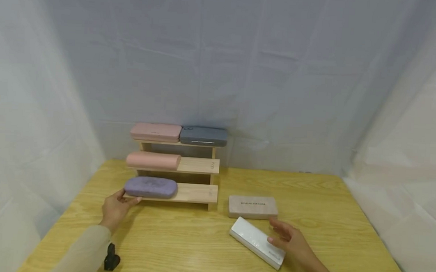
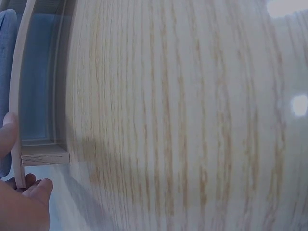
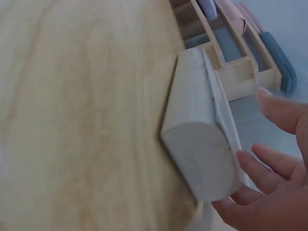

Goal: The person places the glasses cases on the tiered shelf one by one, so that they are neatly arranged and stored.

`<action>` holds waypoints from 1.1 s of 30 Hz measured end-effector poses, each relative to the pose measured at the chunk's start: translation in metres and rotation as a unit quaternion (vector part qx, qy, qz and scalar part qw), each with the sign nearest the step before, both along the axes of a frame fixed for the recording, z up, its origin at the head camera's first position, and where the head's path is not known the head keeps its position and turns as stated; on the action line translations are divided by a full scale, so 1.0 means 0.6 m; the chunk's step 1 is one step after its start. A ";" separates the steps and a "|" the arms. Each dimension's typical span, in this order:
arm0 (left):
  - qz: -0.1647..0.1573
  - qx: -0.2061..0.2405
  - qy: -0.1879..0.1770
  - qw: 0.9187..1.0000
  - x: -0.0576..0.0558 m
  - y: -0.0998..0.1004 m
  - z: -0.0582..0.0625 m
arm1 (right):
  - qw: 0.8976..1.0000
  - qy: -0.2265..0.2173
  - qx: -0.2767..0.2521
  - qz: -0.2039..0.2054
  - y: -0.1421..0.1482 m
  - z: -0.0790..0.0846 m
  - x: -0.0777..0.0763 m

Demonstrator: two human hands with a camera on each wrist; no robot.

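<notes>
My left hand (image 1: 116, 209) grips the left front corner of the lowest board of a wooden shelf (image 1: 196, 193). In the left wrist view its thumb (image 2: 7, 134) lies at the board's front edge, and the other fingers curl at its end. A purple glasses case (image 1: 151, 187) rests on that board, right beside the hand. On the table, my right hand (image 1: 291, 242) hovers with loosely spread fingers around the right end of a white glasses case (image 1: 257, 243), which lies at a slant. The right wrist view shows the fingertips (image 3: 245, 159) right at the case's end.
A beige glasses case (image 1: 253, 207) with lettering lies just behind the white one. Higher on the shelf are a salmon-pink case (image 1: 154, 160), a pink case (image 1: 156, 132) and a blue-grey case (image 1: 203, 136). A small black object (image 1: 111, 258) shows by the left sleeve.
</notes>
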State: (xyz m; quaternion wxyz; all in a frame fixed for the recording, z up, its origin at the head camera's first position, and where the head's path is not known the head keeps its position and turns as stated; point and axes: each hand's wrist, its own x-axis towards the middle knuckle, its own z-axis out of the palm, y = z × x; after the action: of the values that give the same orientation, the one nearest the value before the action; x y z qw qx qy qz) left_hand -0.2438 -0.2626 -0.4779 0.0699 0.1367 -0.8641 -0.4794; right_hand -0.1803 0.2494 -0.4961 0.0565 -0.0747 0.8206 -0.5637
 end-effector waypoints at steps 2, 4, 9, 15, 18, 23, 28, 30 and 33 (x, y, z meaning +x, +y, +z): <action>0.000 -0.001 -0.001 1.000 -0.001 0.000 0.000 | 1.000 0.002 -0.005 0.017 0.004 -0.006 0.006; 0.002 -0.004 -0.004 1.000 0.000 -0.001 0.001 | 1.000 0.009 -0.001 0.030 0.007 -0.012 0.013; 0.005 -0.011 0.000 1.000 0.000 -0.001 0.001 | 0.999 0.000 0.018 0.048 0.012 -0.020 0.029; 0.005 -0.012 0.001 1.000 0.000 -0.001 0.000 | 0.996 -0.034 0.074 0.027 0.016 -0.018 0.043; 0.003 -0.009 -0.005 1.000 0.000 -0.001 -0.001 | 0.994 -0.039 0.104 0.021 0.017 -0.017 0.049; 0.000 0.002 -0.007 1.000 0.000 -0.001 0.000 | 0.990 -0.023 0.135 0.024 0.017 -0.016 0.056; -0.005 0.013 -0.012 1.000 0.001 0.001 0.002 | 0.990 -0.020 0.140 0.017 0.016 -0.019 0.054; -0.004 0.009 -0.011 1.000 0.001 0.001 0.002 | 0.989 -0.017 0.145 0.013 0.015 -0.021 0.053; -0.005 0.006 -0.009 1.000 0.002 0.000 0.003 | 0.989 -0.015 0.146 0.003 0.013 -0.023 0.051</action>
State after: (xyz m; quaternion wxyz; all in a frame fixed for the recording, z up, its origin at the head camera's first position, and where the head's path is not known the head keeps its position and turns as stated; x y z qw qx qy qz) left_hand -0.2426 -0.2624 -0.4763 0.0595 0.1372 -0.8623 -0.4838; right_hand -0.1499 0.2575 -0.5100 0.0813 -0.0597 0.8928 -0.4391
